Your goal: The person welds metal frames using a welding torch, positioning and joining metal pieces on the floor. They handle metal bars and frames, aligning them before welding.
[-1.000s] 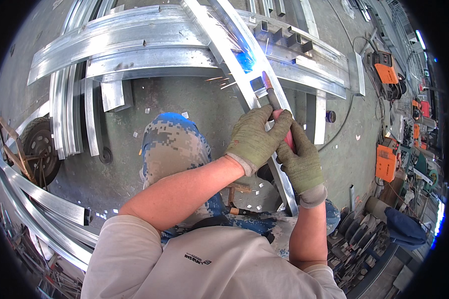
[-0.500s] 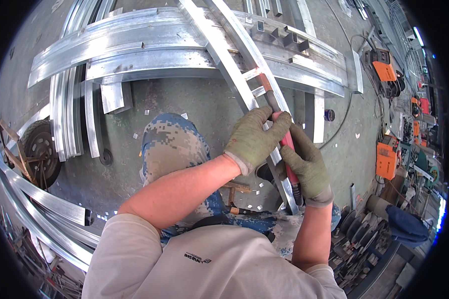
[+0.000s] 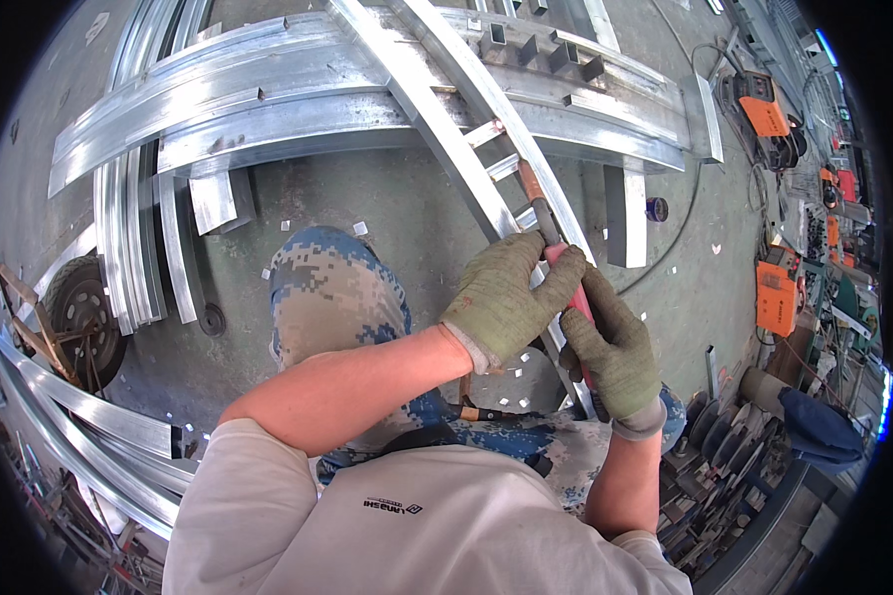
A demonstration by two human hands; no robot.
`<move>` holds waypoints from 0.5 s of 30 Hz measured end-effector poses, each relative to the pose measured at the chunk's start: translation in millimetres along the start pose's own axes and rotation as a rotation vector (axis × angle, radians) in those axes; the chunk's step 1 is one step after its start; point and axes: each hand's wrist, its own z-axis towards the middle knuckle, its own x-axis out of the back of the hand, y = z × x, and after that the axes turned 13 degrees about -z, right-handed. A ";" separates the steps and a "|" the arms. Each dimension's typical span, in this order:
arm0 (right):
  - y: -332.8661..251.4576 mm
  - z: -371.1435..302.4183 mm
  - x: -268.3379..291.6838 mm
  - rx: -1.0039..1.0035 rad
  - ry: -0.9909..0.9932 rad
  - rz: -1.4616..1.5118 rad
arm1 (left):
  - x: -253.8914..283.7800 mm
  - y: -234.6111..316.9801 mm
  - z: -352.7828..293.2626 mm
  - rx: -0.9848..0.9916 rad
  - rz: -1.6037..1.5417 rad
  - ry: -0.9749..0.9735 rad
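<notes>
A welding torch (image 3: pixel 543 216) with a red handle, dark neck and copper-coloured nozzle points away from me over a ladder-like metal frame (image 3: pixel 448 137). Its nozzle tip lies beside the right end of a short crosspiece (image 3: pixel 503 169), against the right rail; I cannot tell if they touch. My gloved left hand (image 3: pixel 501 297) is closed round the front of the handle, thumb on top. Just behind it, my gloved right hand (image 3: pixel 617 347) grips the same handle. Another crosspiece (image 3: pixel 484 134) sits farther up, with a reddish spot at its right end. My hands hide the frame's near part.
Wide steel channels (image 3: pixel 288 129) lie crosswise under the frame, with short tube pieces (image 3: pixel 564 57) on them. Orange machines (image 3: pixel 779 297) and cables stand on the right. A wheel (image 3: pixel 81 317) and long metal profiles (image 3: pixel 99 397) are on the left. Small metal scraps dot the floor.
The torch and both hands have shifted down the frame toward me. The nozzle has gone from the farther crosspiece's right end to that of the nearer one. My grip looks the same.
</notes>
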 end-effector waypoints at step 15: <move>0.1 4.0 -5.8 0.006 0.028 -0.022 | -0.3 -7.6 1.6 -0.012 -0.002 0.005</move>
